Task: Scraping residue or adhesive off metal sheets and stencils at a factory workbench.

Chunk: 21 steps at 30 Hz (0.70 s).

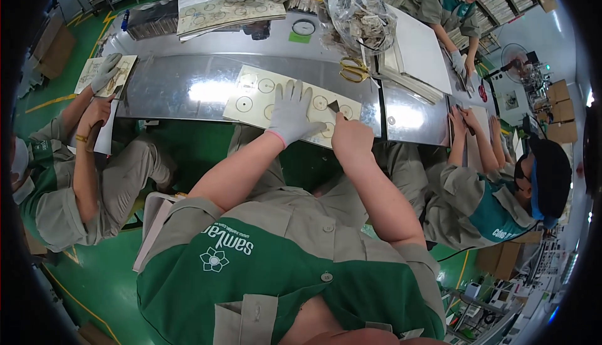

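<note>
Left hand [291, 111] (gloved) — fingers spread on cream sheet [256, 99] | right hand [352, 139] — fingers closed round small blade [334, 106]

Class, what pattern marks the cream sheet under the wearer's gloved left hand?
Rows of dark-outlined circles mark the cream sheet; the head view shows them.

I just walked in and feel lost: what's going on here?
The gloved left hand is spread flat on a circle-marked cream sheet on the metal table. The bare right hand holds a triangular-bladed tool over the sheet. Yellow-handled scissors lie farther back. At left, a co-worker handles a similar sheet.
</note>
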Tool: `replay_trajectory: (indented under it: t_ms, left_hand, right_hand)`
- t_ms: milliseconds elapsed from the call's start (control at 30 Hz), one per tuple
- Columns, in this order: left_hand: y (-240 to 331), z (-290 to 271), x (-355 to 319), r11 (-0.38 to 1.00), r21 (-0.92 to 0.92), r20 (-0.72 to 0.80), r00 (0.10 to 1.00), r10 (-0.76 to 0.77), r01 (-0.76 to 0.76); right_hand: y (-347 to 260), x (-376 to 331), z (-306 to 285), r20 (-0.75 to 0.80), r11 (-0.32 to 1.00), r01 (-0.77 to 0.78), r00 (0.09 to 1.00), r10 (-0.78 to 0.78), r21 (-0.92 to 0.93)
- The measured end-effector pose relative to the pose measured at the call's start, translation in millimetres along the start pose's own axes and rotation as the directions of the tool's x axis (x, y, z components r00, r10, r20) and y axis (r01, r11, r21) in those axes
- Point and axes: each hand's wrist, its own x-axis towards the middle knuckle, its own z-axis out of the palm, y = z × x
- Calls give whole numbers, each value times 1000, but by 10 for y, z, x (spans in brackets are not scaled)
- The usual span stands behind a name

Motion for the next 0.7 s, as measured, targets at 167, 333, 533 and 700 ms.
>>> replay_trajectory:
  t_ms: [167, 333, 533, 700]
  left_hand:
    - [-8, -23, 2, 1000, -20, -10, 1000, -8, 8]
    - [-8, 28, 24, 1000, -26, -23, 1000, 6, -7]
    - [-17, 35, 2, 1000, -22, -43, 999, 6, -7]
    - [-7, -21, 10, 1000, -5, -23, 1000, 14, -14]
  right_hand:
    - [2, 84, 43, -71, 1000, 21, 997, -21, -4]
    - [3, 30, 100, -53, 1000, -16, 998, 16, -2]
    - [-39, 2, 88, -32, 1000, -29, 999, 29, -12]
    - [0, 80, 79, -64, 999, -23, 998, 25, 35]
